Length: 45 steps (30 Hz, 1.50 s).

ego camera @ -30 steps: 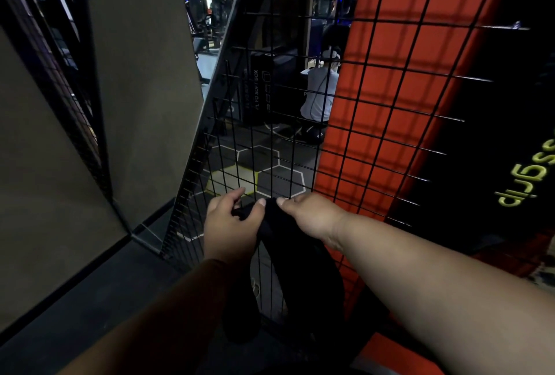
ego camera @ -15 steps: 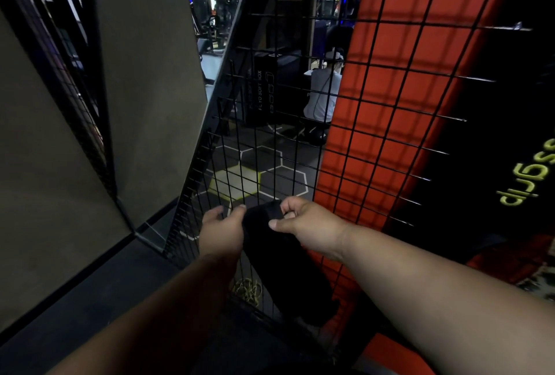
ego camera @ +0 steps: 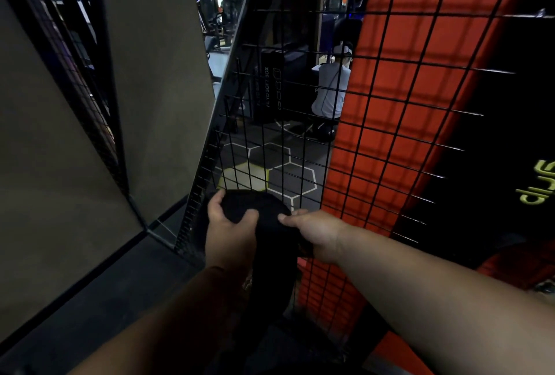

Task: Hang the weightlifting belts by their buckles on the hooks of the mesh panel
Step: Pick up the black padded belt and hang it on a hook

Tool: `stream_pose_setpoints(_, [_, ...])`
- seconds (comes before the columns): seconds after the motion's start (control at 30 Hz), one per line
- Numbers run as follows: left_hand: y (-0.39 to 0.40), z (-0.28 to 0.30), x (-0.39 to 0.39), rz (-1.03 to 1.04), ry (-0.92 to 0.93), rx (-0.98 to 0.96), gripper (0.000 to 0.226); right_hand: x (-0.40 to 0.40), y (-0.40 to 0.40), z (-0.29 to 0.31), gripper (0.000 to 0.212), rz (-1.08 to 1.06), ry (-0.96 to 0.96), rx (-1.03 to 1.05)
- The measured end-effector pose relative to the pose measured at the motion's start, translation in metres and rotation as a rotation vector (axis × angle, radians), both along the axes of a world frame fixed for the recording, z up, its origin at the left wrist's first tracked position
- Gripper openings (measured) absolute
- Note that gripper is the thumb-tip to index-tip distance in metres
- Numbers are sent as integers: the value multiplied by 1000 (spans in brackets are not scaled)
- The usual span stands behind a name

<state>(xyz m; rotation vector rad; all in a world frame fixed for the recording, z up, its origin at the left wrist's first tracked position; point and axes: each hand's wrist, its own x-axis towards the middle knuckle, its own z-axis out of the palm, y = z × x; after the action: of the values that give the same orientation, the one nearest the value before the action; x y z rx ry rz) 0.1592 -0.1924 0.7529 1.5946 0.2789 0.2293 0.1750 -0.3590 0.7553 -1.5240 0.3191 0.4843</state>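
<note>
A black weightlifting belt (ego camera: 264, 224) is held low in front of the black wire mesh panel (ego camera: 375, 122). My left hand (ego camera: 229, 227) grips its rounded top end from the left, thumb on the front. My right hand (ego camera: 315, 232) pinches the belt from the right side. The rest of the belt hangs down between my forearms and fades into shadow. Its buckle is not visible. Thin metal hooks (ego camera: 468, 114) stick out of the mesh on the right, bare.
A grey wall panel (ego camera: 156, 89) stands to the left of the mesh. Behind the mesh is a red and black pad (ego camera: 390, 149) and a seated person (ego camera: 330, 92) further back. The dark floor (ego camera: 75, 308) runs along the lower left.
Both hands have shifted on the belt: the left now wraps over its top end, and the belt's folded top sits higher against the mesh. The camera tilted slightly.
</note>
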Motion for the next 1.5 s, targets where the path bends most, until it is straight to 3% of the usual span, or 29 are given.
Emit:
stream_pose_setpoints(0.1, [22, 4, 13, 94, 100, -55, 79, 1, 4, 0, 8, 106, -28, -3])
stream_pose_setpoints(0.2, [32, 2, 18, 104, 85, -40, 73, 0, 7, 1, 17, 195, -35, 0])
stream_pose_setpoints(0.37, [20, 9, -6, 5, -32, 87, 97, 9, 7, 8, 38, 0, -17, 62])
stream_pose_setpoints(0.53, [27, 11, -17, 0, -34, 141, 102, 17, 13, 8, 24, -40, -55, 20])
stream_pose_setpoints(0.7, [50, 19, 2, 78, 140, 91, 99, 7, 6, 5, 20, 95, -37, 77])
stream_pose_setpoints(0.8, [50, 15, 5, 36, 163, 156, 98, 1, 2, 5, 17, 99, -14, 95])
stream_pose_setpoints(1.0, [31, 17, -17, -57, 110, 335, 82, -3, 3, 8, 37, 86, -91, 63])
stream_pose_setpoints(1.1, [33, 24, -10, -2, 164, 327, 82, -7, 3, -2, 65, 154, -63, 37])
stream_pose_setpoints(1.17, [35, 26, -4, 4, 195, 321, 71, -13, 2, 1, 44, 233, -73, -17])
stream_pose_setpoints(1.23, [31, 25, -4, -43, 202, 326, 79, -17, 0, 4, 19, 203, -73, -18])
stream_pose_setpoints(1.27, [29, 23, -5, -68, 195, 324, 85, -18, -1, 8, 20, 176, -83, -28])
stream_pose_setpoints(1.37, [22, 9, -6, -120, 162, 268, 82, -14, -2, 9, 56, 150, -166, -117])
stream_pose_setpoints(1.4, [21, 10, -7, -117, 168, 252, 81, -14, -3, 10, 57, 157, -179, -124])
stream_pose_setpoints(1.5, [19, 19, -3, -130, 204, 186, 57, -21, -8, 10, 21, 217, -186, -105])
